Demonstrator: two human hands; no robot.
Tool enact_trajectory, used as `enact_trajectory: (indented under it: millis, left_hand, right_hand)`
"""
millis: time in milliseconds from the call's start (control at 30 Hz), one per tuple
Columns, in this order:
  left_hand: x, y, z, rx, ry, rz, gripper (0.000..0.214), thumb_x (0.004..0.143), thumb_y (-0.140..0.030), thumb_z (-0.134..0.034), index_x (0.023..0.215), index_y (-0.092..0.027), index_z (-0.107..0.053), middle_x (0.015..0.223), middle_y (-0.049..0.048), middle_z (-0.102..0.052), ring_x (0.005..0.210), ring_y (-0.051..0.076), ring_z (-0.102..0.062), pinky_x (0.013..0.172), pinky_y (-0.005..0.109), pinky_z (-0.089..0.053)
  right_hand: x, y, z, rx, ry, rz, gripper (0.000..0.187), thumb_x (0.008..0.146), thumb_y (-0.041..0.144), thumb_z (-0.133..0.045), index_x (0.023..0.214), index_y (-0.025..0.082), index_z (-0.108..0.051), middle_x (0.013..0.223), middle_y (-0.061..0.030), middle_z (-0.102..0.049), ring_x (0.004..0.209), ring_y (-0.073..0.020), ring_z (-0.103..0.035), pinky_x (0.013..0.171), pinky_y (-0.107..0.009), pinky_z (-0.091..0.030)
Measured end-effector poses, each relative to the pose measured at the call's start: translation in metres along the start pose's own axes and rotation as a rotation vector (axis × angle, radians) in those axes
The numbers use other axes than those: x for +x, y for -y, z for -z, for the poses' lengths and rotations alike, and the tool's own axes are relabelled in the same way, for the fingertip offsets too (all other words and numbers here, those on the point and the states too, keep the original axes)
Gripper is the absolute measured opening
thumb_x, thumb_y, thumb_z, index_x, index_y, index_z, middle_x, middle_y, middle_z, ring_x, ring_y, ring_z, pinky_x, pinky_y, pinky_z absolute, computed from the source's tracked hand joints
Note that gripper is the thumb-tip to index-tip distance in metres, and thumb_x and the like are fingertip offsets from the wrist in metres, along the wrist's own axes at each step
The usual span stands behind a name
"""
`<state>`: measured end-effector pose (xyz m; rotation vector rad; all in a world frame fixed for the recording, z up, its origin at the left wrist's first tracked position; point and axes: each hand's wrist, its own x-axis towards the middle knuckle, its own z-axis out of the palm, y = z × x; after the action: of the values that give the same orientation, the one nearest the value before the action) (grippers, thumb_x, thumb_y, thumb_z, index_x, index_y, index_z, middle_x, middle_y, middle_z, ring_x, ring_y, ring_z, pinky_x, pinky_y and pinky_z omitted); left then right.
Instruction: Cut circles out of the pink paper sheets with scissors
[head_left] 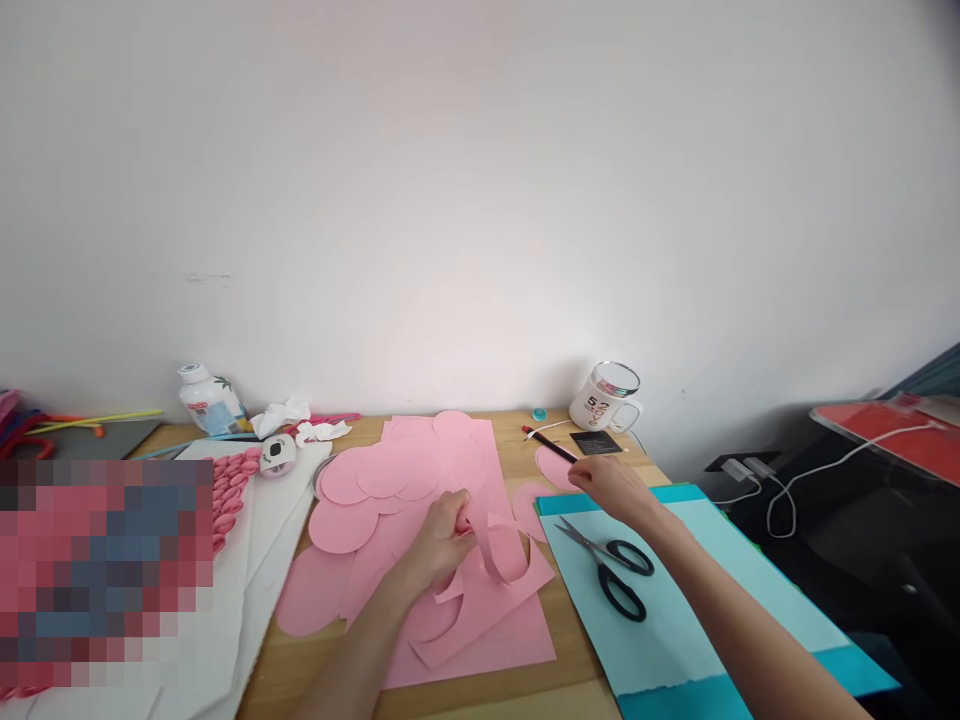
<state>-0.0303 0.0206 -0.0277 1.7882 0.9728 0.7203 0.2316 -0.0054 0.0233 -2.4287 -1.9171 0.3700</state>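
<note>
My left hand (444,530) is closed on a pink paper scrap (517,600) with curved cut-outs, held above a pink paper sheet (480,460). Several pink paper circles (345,525) overlap to the left of that hand. At the right, my right hand (609,482) has its fingers pinched at one end of a black pencil (551,443) with a reddish other end. Below the right hand, black-handled scissors (609,568) lie with blades slightly apart on a light blue sheet (690,620). More pink circles (553,464) lie near the pencil.
A white mug (604,398) stands by the wall, with a dark square card (596,443) before it. To the left are a white bottle (210,398), crumpled tissues (281,415) and a small white device (278,455). White cables (787,490) hang beyond the table's right edge.
</note>
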Motion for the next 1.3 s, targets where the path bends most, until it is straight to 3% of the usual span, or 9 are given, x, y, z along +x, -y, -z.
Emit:
enact_trajectory:
  millis: [133, 333, 400, 567, 667, 800, 900, 1100, 1300]
  left_hand:
    - [0.001, 0.005, -0.001, -0.039, 0.005, 0.010, 0.029, 0.060, -0.016, -0.053, 0.059, -0.022, -0.025, 0.061, -0.0069, -0.028, 0.058, 0.010, -0.028, 0.052, 0.022, -0.022]
    - [0.000, 0.010, -0.003, -0.080, 0.001, 0.020, 0.033, 0.061, -0.017, -0.056, 0.059, -0.022, -0.024, 0.061, -0.0071, -0.028, 0.058, 0.010, -0.028, 0.051, 0.022, -0.022]
    - [0.000, 0.010, -0.003, -0.089, 0.002, 0.020, 0.033, 0.061, -0.016, -0.055, 0.059, -0.022, -0.023, 0.060, -0.0074, -0.027, 0.058, 0.010, -0.027, 0.051, 0.022, -0.022]
    - [0.001, 0.010, -0.003, -0.094, -0.003, 0.033, 0.034, 0.061, -0.015, -0.055, 0.059, -0.022, -0.021, 0.060, -0.0076, -0.025, 0.057, 0.009, -0.026, 0.050, 0.022, -0.020]
    - [0.001, 0.010, -0.003, -0.092, 0.001, 0.037, 0.032, 0.061, -0.015, -0.055, 0.060, -0.022, -0.023, 0.061, -0.0072, -0.027, 0.058, 0.009, -0.027, 0.050, 0.022, -0.021]
    - [0.001, 0.010, -0.003, -0.084, 0.001, 0.041, 0.031, 0.061, -0.015, -0.055, 0.060, -0.022, -0.025, 0.062, -0.0068, -0.029, 0.060, 0.010, -0.029, 0.051, 0.022, -0.022]
    - [0.001, 0.010, -0.003, -0.077, 0.000, 0.044, 0.030, 0.061, -0.014, -0.054, 0.059, -0.022, -0.025, 0.063, -0.0065, -0.029, 0.060, 0.010, -0.030, 0.052, 0.022, -0.022]
    - [0.000, 0.008, -0.002, -0.063, 0.001, 0.044, 0.030, 0.060, -0.014, -0.054, 0.059, -0.021, -0.026, 0.063, -0.0059, -0.032, 0.062, 0.011, -0.032, 0.053, 0.022, -0.024]
    - [-0.002, 0.002, 0.000, -0.057, 0.012, 0.043, 0.031, 0.060, -0.014, -0.053, 0.059, -0.022, -0.023, 0.062, -0.0062, -0.028, 0.060, 0.010, -0.029, 0.053, 0.023, -0.022]
  right_hand:
    - [0.027, -0.001, -0.014, -0.018, 0.014, -0.033, 0.016, 0.088, 0.023, -0.054, 0.088, 0.014, -0.066, 0.091, -0.0086, -0.066, 0.087, -0.0220, -0.062, 0.071, -0.031, -0.045]
    - [0.040, -0.016, -0.022, -0.005, 0.044, -0.108, 0.024, 0.092, 0.030, -0.053, 0.111, 0.016, -0.058, 0.109, -0.0073, -0.061, 0.094, -0.0203, -0.061, 0.081, -0.041, -0.050]
    - [0.045, -0.020, -0.021, 0.033, 0.071, -0.118, 0.027, 0.092, 0.029, -0.053, 0.114, 0.015, -0.056, 0.107, -0.0071, -0.062, 0.090, -0.0196, -0.062, 0.079, -0.040, -0.051]
    - [0.055, -0.026, -0.016, 0.191, 0.199, -0.159, 0.046, 0.084, 0.019, -0.059, 0.128, 0.014, -0.044, 0.074, -0.0037, -0.067, 0.060, -0.0148, -0.065, 0.056, -0.026, -0.053]
    - [0.059, -0.026, -0.011, 0.265, 0.240, -0.178, 0.057, 0.078, 0.014, -0.064, 0.129, 0.015, -0.040, 0.078, -0.0043, -0.067, 0.059, -0.0141, -0.066, 0.051, -0.022, -0.053]
    - [0.063, -0.024, -0.008, 0.282, 0.270, -0.180, 0.036, 0.081, 0.017, -0.065, 0.114, 0.013, -0.052, 0.087, -0.0051, -0.065, 0.063, -0.0123, -0.065, 0.055, -0.023, -0.054]
    - [0.065, -0.022, -0.009, 0.260, 0.288, -0.155, 0.019, 0.089, 0.024, -0.057, 0.103, 0.012, -0.058, 0.091, -0.0036, -0.064, 0.070, -0.0135, -0.064, 0.061, -0.028, -0.055]
    - [0.062, -0.017, -0.007, 0.304, 0.200, -0.054, 0.020, 0.083, 0.025, -0.063, 0.098, 0.012, -0.060, 0.093, -0.0059, -0.063, 0.078, -0.0181, -0.062, 0.065, -0.031, -0.051]
    - [0.044, -0.007, 0.012, 0.503, 0.232, 0.241, 0.033, 0.082, 0.033, -0.053, 0.110, 0.016, -0.057, 0.095, -0.0052, -0.066, 0.083, -0.0173, -0.061, 0.064, -0.024, -0.047]
